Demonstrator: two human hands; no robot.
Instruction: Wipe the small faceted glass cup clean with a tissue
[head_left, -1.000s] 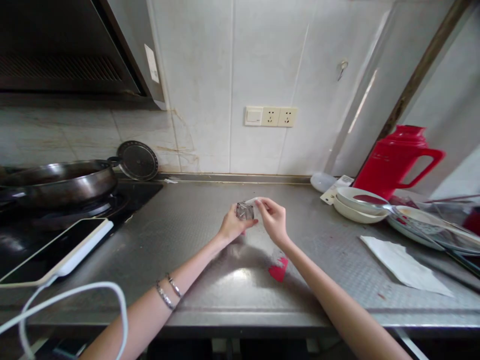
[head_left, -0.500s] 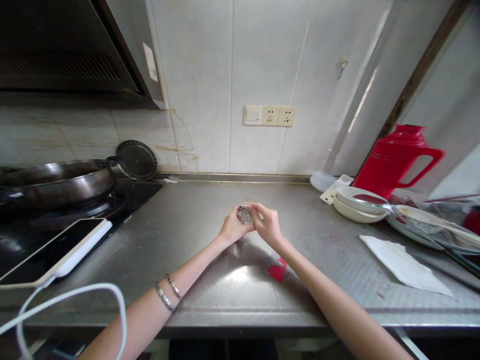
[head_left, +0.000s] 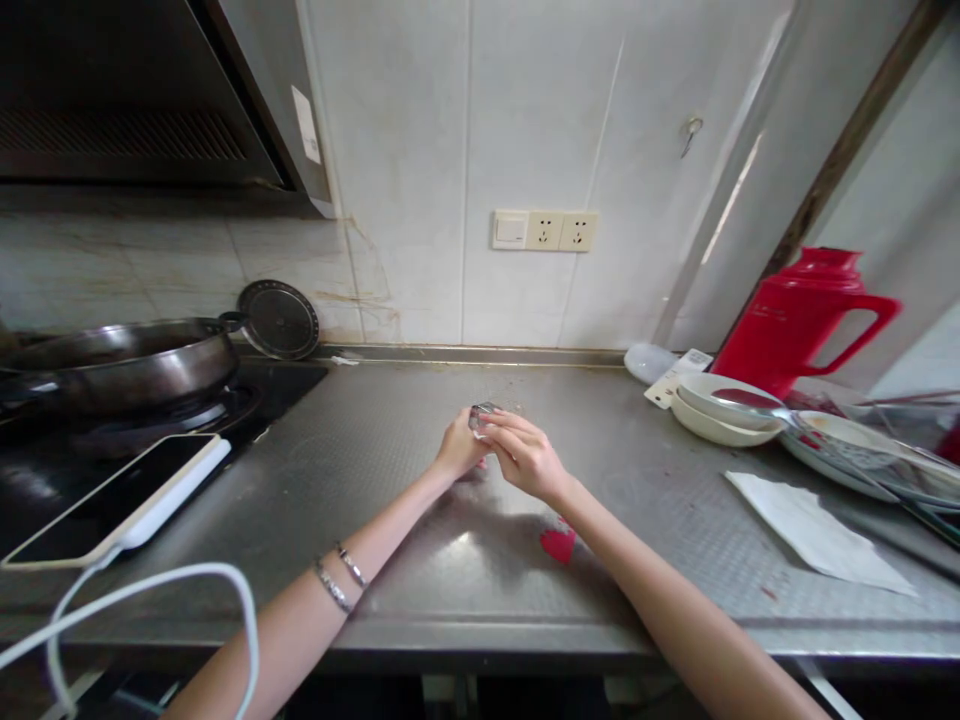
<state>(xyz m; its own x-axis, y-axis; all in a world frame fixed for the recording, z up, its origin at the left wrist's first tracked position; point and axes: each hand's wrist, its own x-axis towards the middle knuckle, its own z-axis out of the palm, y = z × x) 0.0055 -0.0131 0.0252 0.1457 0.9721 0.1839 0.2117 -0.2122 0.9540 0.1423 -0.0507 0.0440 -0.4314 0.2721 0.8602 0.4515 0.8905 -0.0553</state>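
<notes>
A small, shiny, see-through object (head_left: 484,412) is held up between my two hands over the middle of the steel worktop (head_left: 390,415); it could be glass or clear plastic, and its exact kind is unclear. My left hand (head_left: 459,448) wraps round it from the left. Over its near right side lie the fingers of my right hand (head_left: 525,455), bent and pressed against it, hiding much of it. A torn red patch (head_left: 558,541) is on the worktop beside my right forearm.
To the left, a steel pan (head_left: 150,365) sits on the black hob, with a phone (head_left: 112,500) and its white cable (head_left: 187,573) nearer me. Stacked bowls (head_left: 724,425), a red thermos jug (head_left: 795,320), dishes (head_left: 840,450) and a white paper sheet (head_left: 817,530) lie right.
My right hand has turned, its fingers now lying across the small object and covering more of it. Both hands have shifted slightly left, and the object has tilted.
</notes>
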